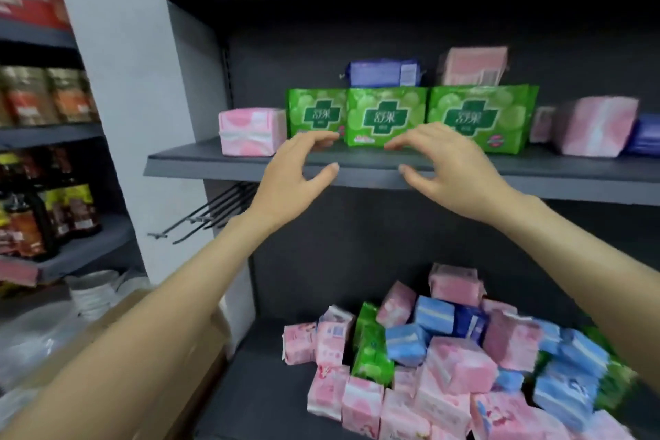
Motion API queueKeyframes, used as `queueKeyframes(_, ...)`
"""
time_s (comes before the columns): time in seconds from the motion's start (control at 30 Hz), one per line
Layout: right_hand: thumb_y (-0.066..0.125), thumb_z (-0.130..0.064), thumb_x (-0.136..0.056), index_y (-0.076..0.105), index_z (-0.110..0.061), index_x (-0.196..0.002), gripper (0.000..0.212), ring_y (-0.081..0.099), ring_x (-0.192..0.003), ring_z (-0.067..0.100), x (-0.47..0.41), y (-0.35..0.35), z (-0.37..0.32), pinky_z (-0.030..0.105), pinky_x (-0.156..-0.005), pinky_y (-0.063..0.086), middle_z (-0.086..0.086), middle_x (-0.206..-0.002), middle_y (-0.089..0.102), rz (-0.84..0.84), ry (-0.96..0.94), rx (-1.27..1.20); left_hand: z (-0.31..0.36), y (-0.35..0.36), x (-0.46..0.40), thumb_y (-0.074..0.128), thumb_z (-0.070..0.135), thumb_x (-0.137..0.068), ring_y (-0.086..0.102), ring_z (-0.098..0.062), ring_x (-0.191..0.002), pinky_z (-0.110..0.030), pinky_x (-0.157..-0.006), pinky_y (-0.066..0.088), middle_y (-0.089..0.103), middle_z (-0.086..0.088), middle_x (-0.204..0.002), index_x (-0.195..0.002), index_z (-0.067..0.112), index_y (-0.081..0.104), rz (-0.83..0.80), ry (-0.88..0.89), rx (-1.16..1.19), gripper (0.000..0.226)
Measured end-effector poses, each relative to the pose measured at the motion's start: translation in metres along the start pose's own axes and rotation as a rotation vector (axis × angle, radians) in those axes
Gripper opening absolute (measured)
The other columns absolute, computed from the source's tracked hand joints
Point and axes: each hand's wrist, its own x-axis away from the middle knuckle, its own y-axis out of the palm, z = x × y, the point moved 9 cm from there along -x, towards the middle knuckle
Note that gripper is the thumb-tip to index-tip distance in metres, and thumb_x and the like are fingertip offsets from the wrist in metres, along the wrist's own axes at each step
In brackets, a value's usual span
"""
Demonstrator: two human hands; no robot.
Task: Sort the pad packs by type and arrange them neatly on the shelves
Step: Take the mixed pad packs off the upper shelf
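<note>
Upper shelf (250, 168): 3 green packs (387, 118) in a row, grouped by type. Left hand (296, 168) & right hand (446, 161) spread, empty, flanking mid pack, prob. to square it.

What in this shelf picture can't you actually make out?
All in the head view:
- Small print on the green packs: too small; the fingers of both hands hide the lower edges.
- Jumbled pile on the lower shelf: motion-blurred, cut off at the bottom and right edges.
- Purple pack at right: cut by the frame edge.
- Upper shelf's underside: too dark.
</note>
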Motion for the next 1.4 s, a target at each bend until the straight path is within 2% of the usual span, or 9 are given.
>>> queueKeyframes(0.27, 0.071, -0.034, -0.081, 0.06, -0.011, -0.123, 0.049, 0.051, -0.114, 0.035, -0.079, 0.014, 0.099, 0.045, -0.094, 0.041, 0.012, -0.121, 0.06, -0.147, -0.025, 0.488, -0.03, 0.034, -0.103, 0.064, 0.015, -0.087, 0.051, -0.005, -0.108, -0.016, -0.092, 0.037, 0.056, 0.006, -0.122, -0.129, 0.018, 0.051, 0.046, 0.006, 0.03, 0.044)
queueKeyframes(0.4, 0.042, -0.067, -0.086, 0.036, -0.023, -0.143, 0.073, 0.037, -0.13, 0.029, -0.106, 0.032, 0.151, 0.041, -0.106, 0.027, 0.005, -0.144, 0.04, -0.343, 0.187, 0.508, -0.06, 0.044, -0.15, 0.057, 0.015, -0.083, 0.053, -0.026, -0.112, -0.03, -0.094, 0.036, 0.059, -0.006, -0.123, -0.127, 0.014, 0.054, 0.031, 0.079, -0.221, 0.045)
queueKeyframes(0.5, 0.02, -0.082, -0.074, 0.029, -0.031, -0.145, 0.088, 0.04, -0.131, 0.028, -0.113, 0.043, 0.171, 0.042, -0.107, 0.033, 0.002, -0.148, 0.038, -0.404, 0.284, 0.446, -0.088, 0.052, -0.178, 0.059, 0.013, -0.083, 0.049, -0.034, -0.113, -0.038, -0.094, 0.036, 0.055, -0.013, -0.127, -0.134, 0.012, 0.049, -0.009, 0.07, -0.458, 0.052)
queueKeyframes(0.73, 0.04, -0.083, -0.07, 0.038, -0.038, -0.131, 0.076, 0.05, -0.118, 0.02, -0.121, 0.05, 0.181, 0.036, -0.094, 0.039, -0.009, -0.138, 0.047, -0.463, 0.272, 0.28, -0.153, 0.075, -0.204, 0.055, 0.044, -0.086, 0.029, -0.029, -0.136, -0.042, -0.115, 0.013, 0.033, -0.012, -0.147, -0.152, 0.016, 0.014, -0.249, -0.074, -0.808, 0.082)
queueKeyframes(0.83, 0.045, -0.084, -0.064, 0.041, -0.04, -0.124, 0.075, 0.047, -0.116, 0.019, -0.127, 0.045, 0.183, 0.036, -0.092, 0.039, -0.009, -0.13, 0.05, -0.453, 0.231, 0.239, -0.146, 0.069, -0.205, 0.055, 0.056, -0.082, 0.033, -0.031, -0.126, -0.042, -0.106, 0.025, 0.039, -0.011, -0.134, -0.148, 0.014, 0.028, -0.176, -0.007, -0.87, 0.082)
queueKeyframes(0.93, 0.043, -0.086, -0.062, 0.03, -0.04, -0.141, 0.092, 0.04, -0.126, 0.019, -0.128, 0.048, 0.184, 0.037, -0.099, 0.034, -0.005, -0.14, 0.039, -0.472, 0.223, 0.323, -0.136, 0.059, -0.204, 0.047, 0.064, -0.071, 0.038, -0.032, -0.12, -0.045, -0.102, 0.028, 0.043, -0.011, -0.125, -0.131, 0.016, 0.05, -0.088, 0.055, -0.823, 0.077)
queueKeyframes(1.1, 0.041, -0.09, -0.053, 0.03, -0.046, -0.137, 0.096, 0.029, -0.134, 0.025, -0.124, 0.053, 0.194, 0.047, -0.111, 0.025, -0.001, -0.146, 0.026, -0.563, 0.31, 0.27, -0.151, 0.062, -0.204, 0.062, 0.058, -0.078, 0.017, -0.035, -0.142, -0.053, -0.114, 0.01, 0.018, -0.012, -0.156, -0.135, 0.024, 0.036, -0.271, -0.083, -0.814, 0.071)
queueKeyframes(1.27, 0.06, -0.079, -0.059, 0.036, -0.048, -0.12, 0.072, 0.056, -0.105, 0.018, -0.119, 0.049, 0.184, 0.037, -0.096, 0.045, -0.003, -0.125, 0.055, -0.636, 0.37, -0.026, -0.14, 0.054, -0.201, 0.061, 0.054, -0.077, 0.03, -0.032, -0.129, -0.054, -0.115, 0.01, 0.04, -0.012, -0.133, -0.145, 0.028, 0.02, -0.292, 0.009, -0.982, 0.084)
queueKeyframes(1.4, 0.054, -0.08, -0.063, 0.037, -0.043, -0.117, 0.068, 0.049, -0.101, 0.019, -0.115, 0.035, 0.173, 0.034, -0.088, 0.042, -0.004, -0.115, 0.052, -0.518, 0.302, 0.105, -0.136, 0.047, -0.204, 0.066, 0.056, -0.073, 0.026, -0.033, -0.129, -0.051, -0.117, 0.005, 0.033, -0.014, -0.134, -0.15, 0.017, 0.012, -0.256, -0.03, -0.947, 0.102)
